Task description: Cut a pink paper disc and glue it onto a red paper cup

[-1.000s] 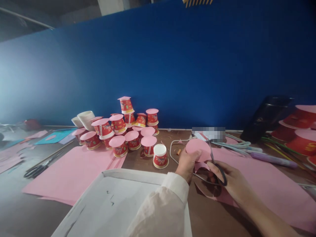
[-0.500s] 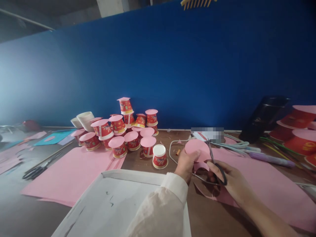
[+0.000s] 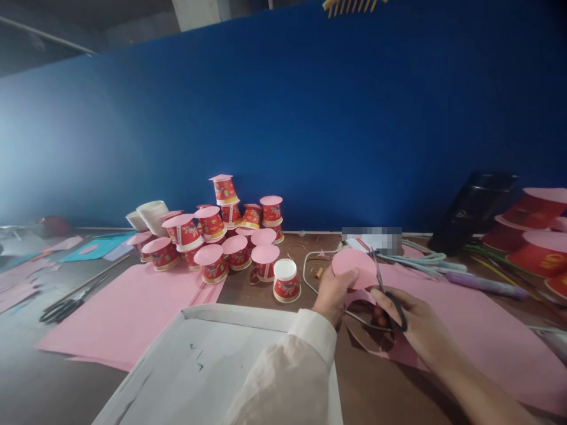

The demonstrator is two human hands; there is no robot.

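Note:
My left hand [image 3: 333,290] pinches a round piece of pink paper [image 3: 353,265], thumb on top, above the table. In my right hand [image 3: 405,313] is a pair of black-handled scissors [image 3: 401,311], fingers through the loops. Its blades point up and away along the right edge of the pink disc. A curled strip of pink paper hangs below the disc, between the hands. Left of my left hand, an upside-down red paper cup [image 3: 287,288] shows its bare white base. Several more red cups [image 3: 214,273] topped with pink paper discs stand grouped and stacked farther left.
Pink sheets [image 3: 128,307] lie at left, another [image 3: 478,342] at right. A white box lid [image 3: 230,342] sits in front. A second pair of scissors [image 3: 66,307], nested white cups [image 3: 153,217], a black bottle [image 3: 472,203], a pale cable [image 3: 416,260] and a blue partition [image 3: 283,118] surround the work.
Almost nothing differs. Both hands keep their hold on the pink disc and the scissors, and the view has shifted very slightly.

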